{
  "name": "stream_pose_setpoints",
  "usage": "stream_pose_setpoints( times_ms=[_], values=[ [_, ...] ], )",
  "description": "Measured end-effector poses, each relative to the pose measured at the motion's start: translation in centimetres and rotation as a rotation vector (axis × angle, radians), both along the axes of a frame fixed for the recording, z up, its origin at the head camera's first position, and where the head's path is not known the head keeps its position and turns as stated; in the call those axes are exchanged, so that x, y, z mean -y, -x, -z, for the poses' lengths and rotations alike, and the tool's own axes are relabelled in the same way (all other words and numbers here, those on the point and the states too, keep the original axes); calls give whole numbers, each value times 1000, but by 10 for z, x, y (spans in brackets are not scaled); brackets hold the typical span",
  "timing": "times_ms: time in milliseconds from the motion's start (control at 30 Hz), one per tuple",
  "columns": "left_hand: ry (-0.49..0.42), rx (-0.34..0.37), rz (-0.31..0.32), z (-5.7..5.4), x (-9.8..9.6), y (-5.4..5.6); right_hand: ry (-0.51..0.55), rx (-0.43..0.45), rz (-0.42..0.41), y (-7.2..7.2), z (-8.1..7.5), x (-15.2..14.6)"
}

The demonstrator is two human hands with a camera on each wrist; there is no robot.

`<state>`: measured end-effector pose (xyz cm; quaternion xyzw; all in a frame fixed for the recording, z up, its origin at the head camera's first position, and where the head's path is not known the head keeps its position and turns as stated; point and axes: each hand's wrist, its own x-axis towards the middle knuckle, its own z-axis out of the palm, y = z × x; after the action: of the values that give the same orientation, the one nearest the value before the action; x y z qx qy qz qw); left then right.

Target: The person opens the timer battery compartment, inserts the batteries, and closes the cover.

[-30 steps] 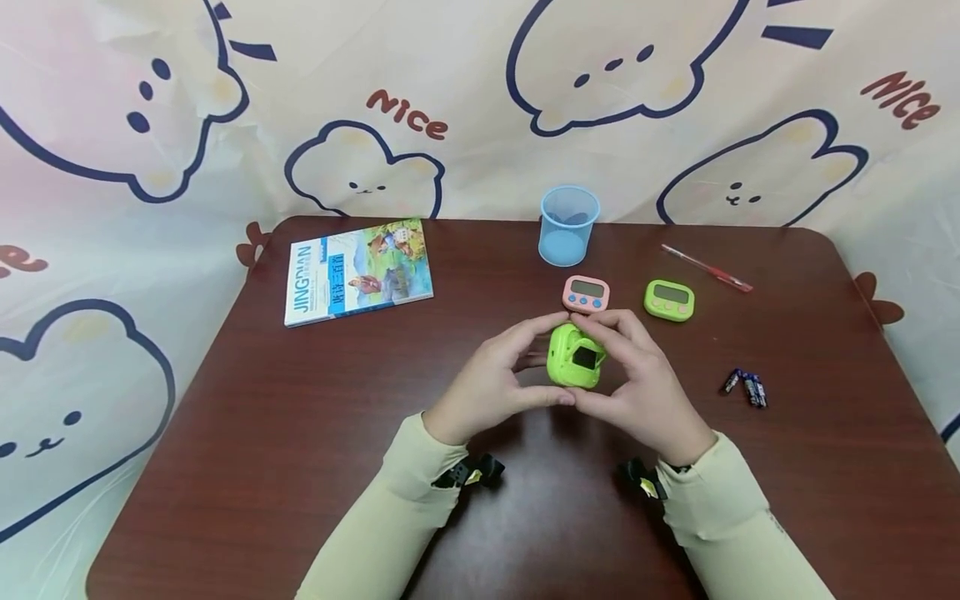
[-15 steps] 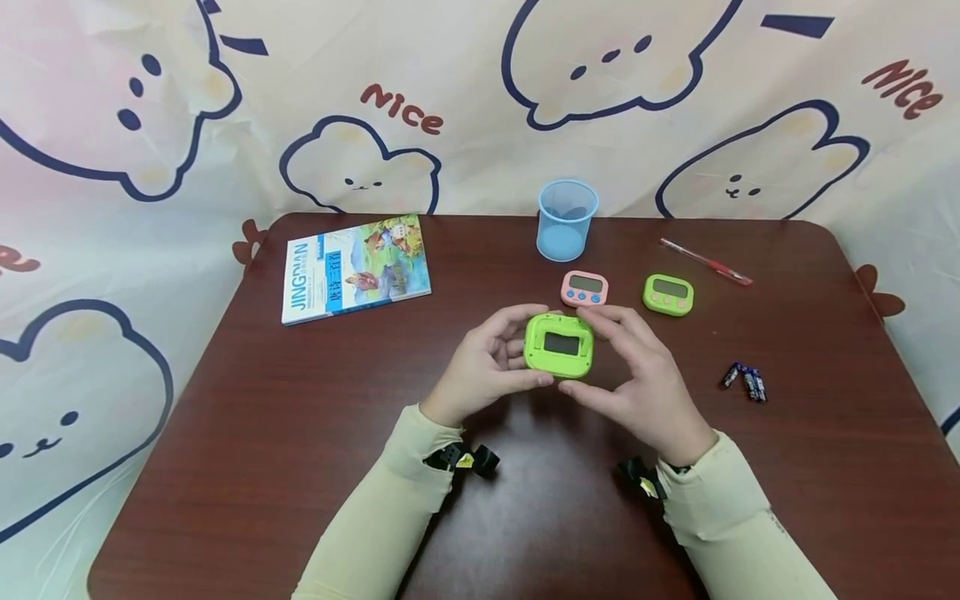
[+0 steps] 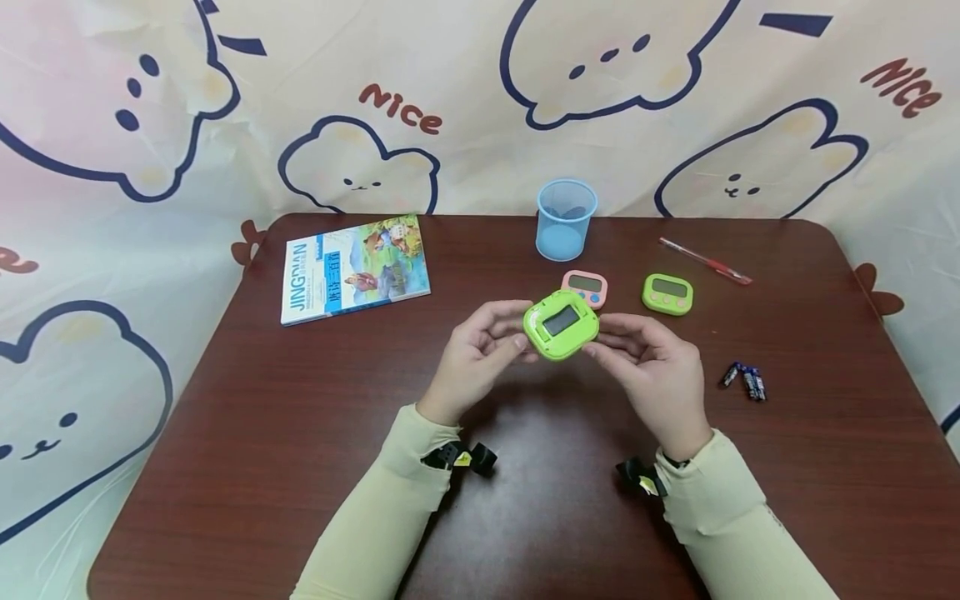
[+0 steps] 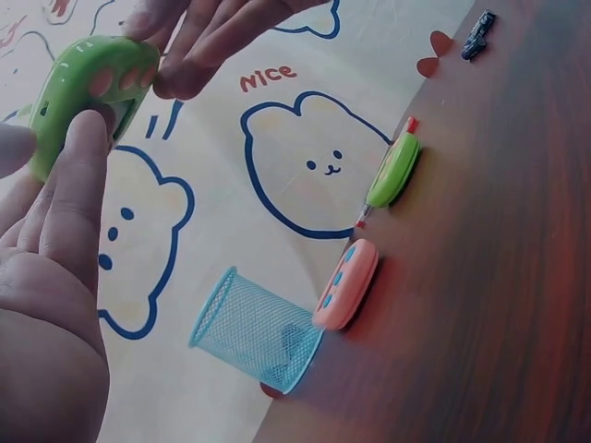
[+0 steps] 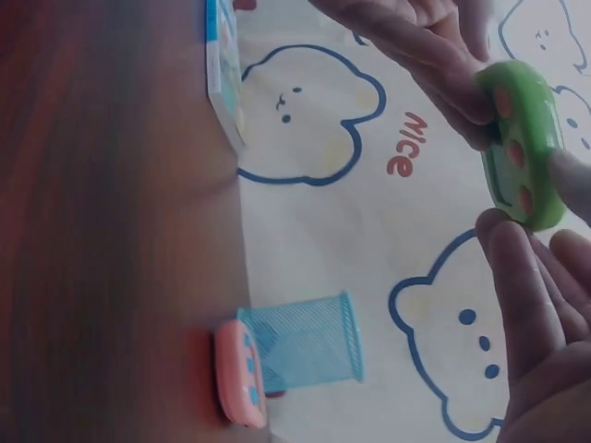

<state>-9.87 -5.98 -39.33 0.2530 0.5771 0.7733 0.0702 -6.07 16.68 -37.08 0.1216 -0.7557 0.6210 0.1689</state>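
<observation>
1. Head view, writing: the book (image 3: 356,268) carries "JINGDIAN" in blue capitals, beside a blue strip of Chinese characters too small to read surely. The patterned backdrop (image 3: 480,167) bears "Nice" in brown-red lettering, more than once. Print on the dark blue batteries (image 3: 753,385) is too small to read.

2. Head view, hands: the held green device (image 3: 560,325) is up above the dark brown table (image 3: 300,417), tilted, partly covering the pink device (image 3: 588,282) from sight. It is bright green with rounded corners, and a dark grey rectangle is set in the face turned to the camera. The left hand (image 3: 472,358) pinches its left edge between thumb and fingers; the right hand (image 3: 660,375) grips the right edge likewise.

3. Left wrist view: "Nice" reads clearly above a printed bear. The held green device shows round salmon-coloured buttons, with small pale marks along its rim; the left fingers lie against it.

4. Right wrist view: "Nice" runs sideways. Three salmon buttons line the device's face beside part of a greyish screen, and fingers of both hands grasp opposite ends.
</observation>
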Motion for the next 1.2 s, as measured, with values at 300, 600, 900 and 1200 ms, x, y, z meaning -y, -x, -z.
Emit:
stream_pose_setpoints(
  times_ms=[300, 600, 900, 1200],
  values=[
    [10, 51, -40, -1, -1, 0, 93, 65, -39, 1, 5, 5],
    [72, 1, -110, 1, -15, -7, 3, 75, -40, -1, 9, 14],
    [134, -69, -82, -1, -18, -10, 58, 113, -99, 5, 9, 6],
    [177, 8, 82, -7, -3, -2, 49, 239, -303, 7, 4, -14]
  ],
)
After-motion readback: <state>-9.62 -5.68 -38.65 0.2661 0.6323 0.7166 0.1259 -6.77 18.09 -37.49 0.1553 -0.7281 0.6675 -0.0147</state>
